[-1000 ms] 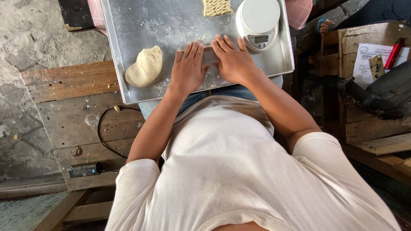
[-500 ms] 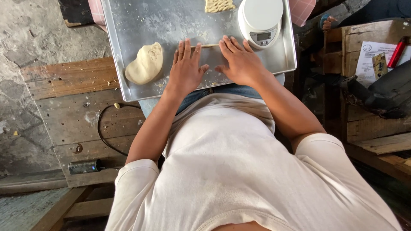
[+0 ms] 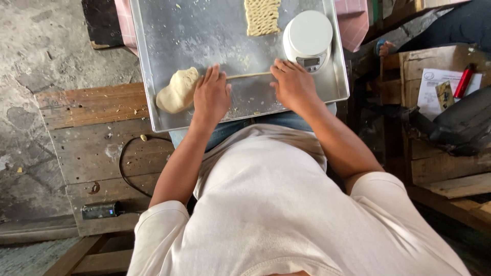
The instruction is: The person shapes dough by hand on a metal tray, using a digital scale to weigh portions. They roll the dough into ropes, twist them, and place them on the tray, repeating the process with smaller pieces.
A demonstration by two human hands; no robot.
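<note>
Overhead, head view: thin pale dough rope [image 3: 249, 75] laid crosswise on floured metal tray [image 3: 169, 30], long axis running left-right, spanned between both hands. Left hand [image 3: 211, 96] flat, fingers spread, pressed on rope's left end. Right hand [image 3: 292, 84] flat, palm down, on right end. Nothing gripped by either hand. Pale dough lump [image 3: 177, 91] just left of left hand; white round scale [image 3: 308, 35] just beyond right hand.

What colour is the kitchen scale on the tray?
White, with a grey display panel; the kitchen scale shows in the head view, on the metal tray.
</note>
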